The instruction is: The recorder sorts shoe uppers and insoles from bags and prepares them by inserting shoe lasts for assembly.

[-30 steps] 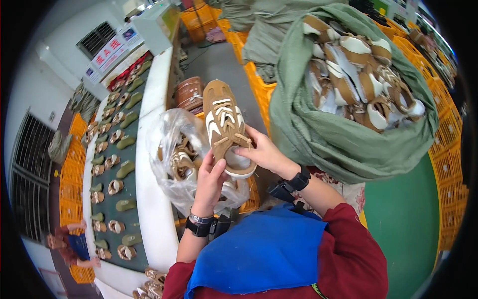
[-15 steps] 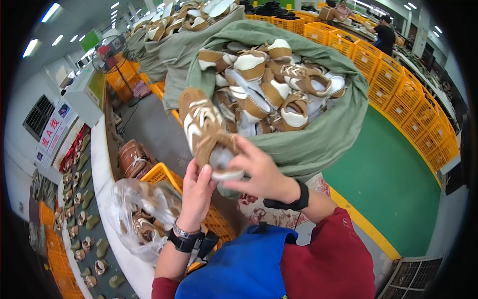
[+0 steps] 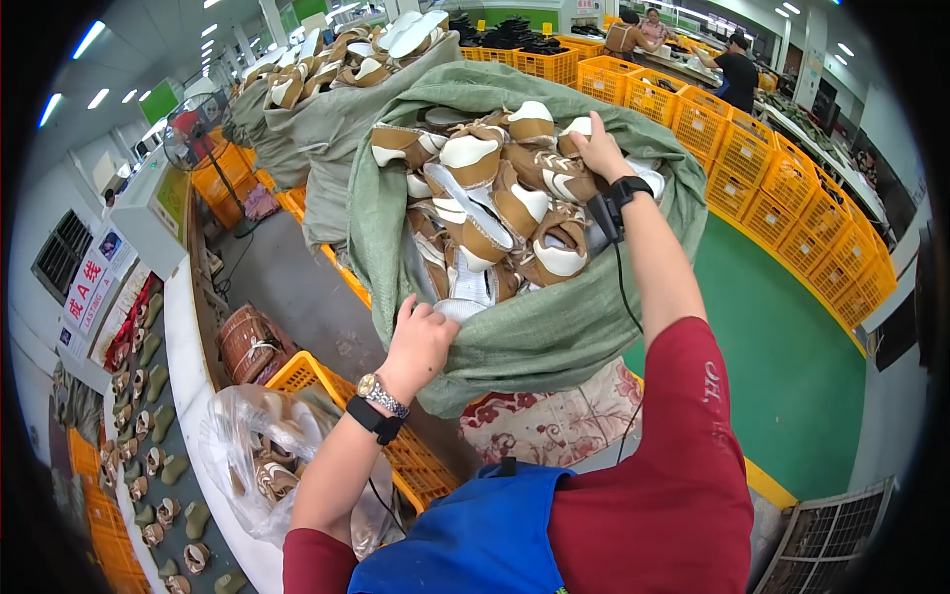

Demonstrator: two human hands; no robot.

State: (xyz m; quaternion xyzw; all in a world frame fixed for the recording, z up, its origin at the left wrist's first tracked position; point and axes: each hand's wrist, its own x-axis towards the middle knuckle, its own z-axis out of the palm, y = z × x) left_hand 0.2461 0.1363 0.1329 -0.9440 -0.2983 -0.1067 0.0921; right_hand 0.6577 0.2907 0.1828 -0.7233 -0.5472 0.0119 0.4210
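Gripping the green sack [image 3: 554, 337] rim firmly, the left hand [image 3: 421, 342] steadied it well while the right hand's [image 3: 594, 148] fingers closed on a shoe [image 3: 554, 178].

Bright overhead strip lighting, sharp centre, strong fisheye bending, black rim.

The left hand [image 3: 424, 342] grips the near rim of a green sack [image 3: 554, 337] heaped with brown-and-white shoe uppers [image 3: 495, 198]. The right hand [image 3: 592, 147] reaches into the pile at the sack's far rim. A clear plastic bag [image 3: 247, 455] lies over an orange crate [image 3: 416, 465].
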